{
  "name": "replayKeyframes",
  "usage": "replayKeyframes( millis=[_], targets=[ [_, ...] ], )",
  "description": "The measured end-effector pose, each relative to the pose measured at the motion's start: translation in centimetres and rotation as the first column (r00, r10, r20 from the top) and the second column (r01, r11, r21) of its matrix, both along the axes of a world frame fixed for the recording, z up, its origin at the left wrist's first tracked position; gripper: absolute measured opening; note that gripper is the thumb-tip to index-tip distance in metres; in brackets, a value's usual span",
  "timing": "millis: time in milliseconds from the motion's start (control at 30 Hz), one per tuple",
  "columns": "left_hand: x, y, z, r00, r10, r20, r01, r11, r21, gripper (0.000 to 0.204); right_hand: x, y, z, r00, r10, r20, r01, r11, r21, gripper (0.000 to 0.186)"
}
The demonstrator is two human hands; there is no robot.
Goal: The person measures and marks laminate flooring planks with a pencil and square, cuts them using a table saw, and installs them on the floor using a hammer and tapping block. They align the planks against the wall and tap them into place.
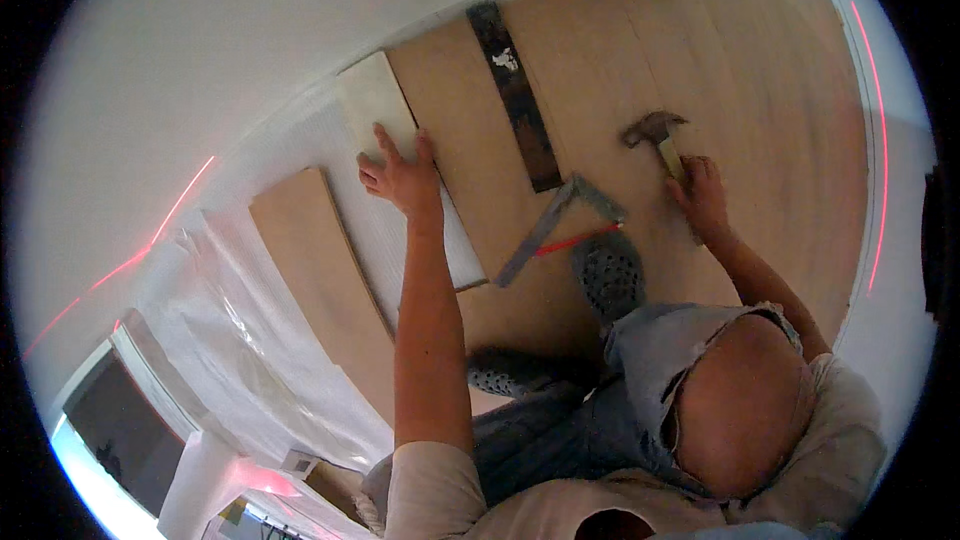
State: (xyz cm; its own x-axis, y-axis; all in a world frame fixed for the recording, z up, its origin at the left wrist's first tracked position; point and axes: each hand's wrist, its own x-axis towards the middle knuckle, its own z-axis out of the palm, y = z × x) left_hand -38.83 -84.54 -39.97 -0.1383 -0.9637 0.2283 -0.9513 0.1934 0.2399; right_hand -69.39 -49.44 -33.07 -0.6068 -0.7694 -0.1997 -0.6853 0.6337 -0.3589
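My left hand (pixel 402 172) lies with its fingers spread on a pale board (pixel 378 95), close to the edge of the wood-look floor planks (pixel 590 70). That board runs on under my forearm, which covers part of it. In my right hand (pixel 703 202) a claw hammer (pixel 655 128) is gripped by its yellowish handle, its head just above or on the planks; I cannot tell which. Between my hands lies a dark flat bar (pixel 515 95) with a torn pale patch. Near my foot is a grey angled square (pixel 545 225), with a red strip (pixel 578 239) beside it.
A loose plank (pixel 320 240) lies at the left on whitish underlay and clear plastic sheeting (pixel 215 290). A white wall (pixel 230 40) borders the floor. Red laser lines cross the walls at both sides. My grey clogs (pixel 608 275) stand on the planks. A white roll (pixel 200 485) is at lower left.
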Motion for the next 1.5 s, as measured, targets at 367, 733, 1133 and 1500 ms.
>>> replayKeyframes(
  millis=[367, 733, 1133, 1500],
  targets=[
    [-0.2, -1.3, 1.9, 0.998, -0.065, -0.002, 0.064, 0.99, 0.128, 0.073, -2.2, -2.9, -0.3, 0.934, -0.096, 0.343, 0.032, 0.982, 0.187, 0.059],
    [0.3, 1.4, 8.3, 0.825, -0.085, -0.559, 0.392, 0.798, 0.458, 0.084, 11.2, -20.2, 3.9, 0.784, 0.211, 0.583, -0.013, 0.946, -0.325, 0.052],
    [10.3, -9.9, 8.6, 0.721, 0.376, -0.582, 0.142, 0.742, 0.655, 0.026, 13.6, -38.3, -8.3, 0.615, 0.7, -0.362, -0.78, 0.473, -0.41, 0.051],
    [10.1, -13.7, 4.9, 0.708, 0.5, -0.499, 0.082, 0.643, 0.762, 0.018, 13.8, -37.9, -7.4, 0.674, 0.684, -0.278, -0.711, 0.5, -0.495, 0.045]
  ],
)
